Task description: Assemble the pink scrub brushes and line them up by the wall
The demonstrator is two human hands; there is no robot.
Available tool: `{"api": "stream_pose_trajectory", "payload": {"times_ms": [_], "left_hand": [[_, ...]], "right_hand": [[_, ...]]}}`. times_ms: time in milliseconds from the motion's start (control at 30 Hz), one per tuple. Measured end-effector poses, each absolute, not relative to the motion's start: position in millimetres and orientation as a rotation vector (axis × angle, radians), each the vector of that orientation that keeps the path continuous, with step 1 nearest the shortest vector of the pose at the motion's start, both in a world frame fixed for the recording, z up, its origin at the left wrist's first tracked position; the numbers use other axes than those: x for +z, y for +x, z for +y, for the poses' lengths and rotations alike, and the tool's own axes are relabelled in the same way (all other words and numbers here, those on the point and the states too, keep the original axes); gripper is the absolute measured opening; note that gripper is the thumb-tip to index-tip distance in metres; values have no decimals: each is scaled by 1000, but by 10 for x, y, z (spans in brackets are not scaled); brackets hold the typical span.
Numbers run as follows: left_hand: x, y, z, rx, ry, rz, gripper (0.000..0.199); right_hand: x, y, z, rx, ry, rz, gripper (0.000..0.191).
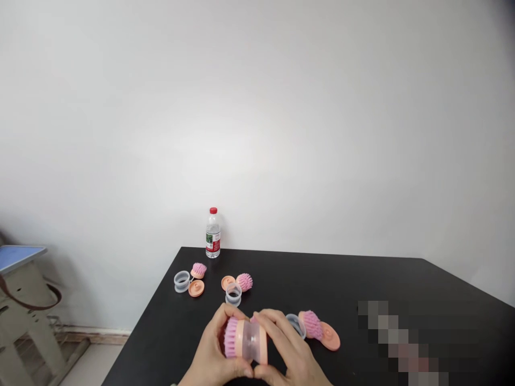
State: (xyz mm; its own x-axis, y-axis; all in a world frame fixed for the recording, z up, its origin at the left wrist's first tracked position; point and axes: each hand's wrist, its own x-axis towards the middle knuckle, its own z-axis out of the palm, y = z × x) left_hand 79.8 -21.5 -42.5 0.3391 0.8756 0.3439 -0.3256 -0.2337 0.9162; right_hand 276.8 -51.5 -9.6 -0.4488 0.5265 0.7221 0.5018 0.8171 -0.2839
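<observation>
Between my two hands is a round scrub brush (251, 341) with pink bristles, a peach collar, a clear waisted middle and a peach end cap. My left hand (213, 351) wraps its bristle end, and the bristles point left. Gripping the cap end is my right hand (287, 351), with thumb and fingers around the clear part and cap. Just right of it lie a clear ring (296, 325), a pink bristle head (310, 325) and a peach cap (330, 336). Behind my hands rest another clear ring (233, 295), a pink bristle head (244, 282) and a peach cap (228, 282).
On the black table (322, 279), at its left side, lie another clear ring (182, 281), bristle head (198, 270) and peach cap (196, 288). A red-capped water bottle (213, 236) stands near the wall. A blue-topped stand (22, 258) is left of the table. A pixelated patch covers the right.
</observation>
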Motion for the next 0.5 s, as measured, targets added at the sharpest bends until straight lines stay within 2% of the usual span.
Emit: {"api": "stream_pose_trajectory", "payload": {"times_ms": [100, 133, 233, 300, 367, 500], "left_hand": [[-430, 857, -203, 1337, 1288, 499, 93], [-419, 871, -205, 1394, 1250, 515, 96], [-370, 884, -210, 1558, 1187, 664, 75], [-345, 874, -197, 1653, 1152, 770, 61], [-333, 861, -171, 1711, 1098, 862, 58], [-348, 849, -116, 1729, 1037, 986, 61]], "right_hand": [[81, 2857, -528, 157, -881, -2121, 41], [150, 2912, -500, 189, -935, -2091, 41], [333, 3150, -261, 324, -1077, -1881, 38], [398, 3358, 2, 572, -1133, -1652, 38], [401, 3574, 282, 839, -1123, -1437, 40], [240, 3880, 696, 980, -1138, -1288, 34]]}}
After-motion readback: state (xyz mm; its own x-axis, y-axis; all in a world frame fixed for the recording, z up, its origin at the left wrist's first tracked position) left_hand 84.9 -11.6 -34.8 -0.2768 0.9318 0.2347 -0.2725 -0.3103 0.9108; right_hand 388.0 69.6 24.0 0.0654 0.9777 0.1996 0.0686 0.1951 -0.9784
